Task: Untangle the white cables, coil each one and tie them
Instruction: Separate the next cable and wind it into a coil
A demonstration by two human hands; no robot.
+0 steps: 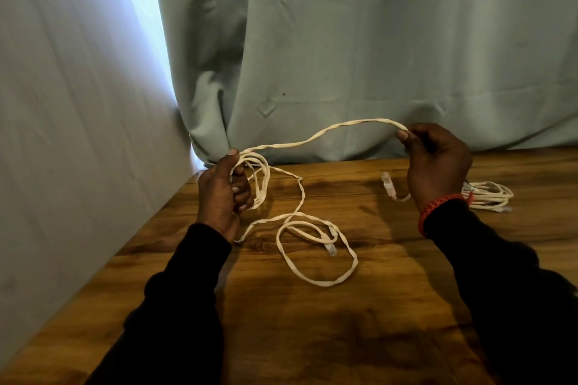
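A flat white cable (316, 139) stretches in the air between my two hands. My left hand (223, 194) grips several coiled loops of it above the wooden table (312, 337). My right hand (433, 162) pinches the cable farther along, raised near the curtain. The loose remainder lies on the table in a big loop (319, 281), with a clear plug (331, 249) inside it. Another clear plug (389, 186) hangs just left of my right wrist. A second white cable (491, 195) lies bundled on the table behind my right wrist, partly hidden.
A grey-green curtain (375, 56) hangs along the table's far edge. A pale wall (78, 103) runs close along the left side of the table. A red bracelet (438, 206) sits on my right wrist.
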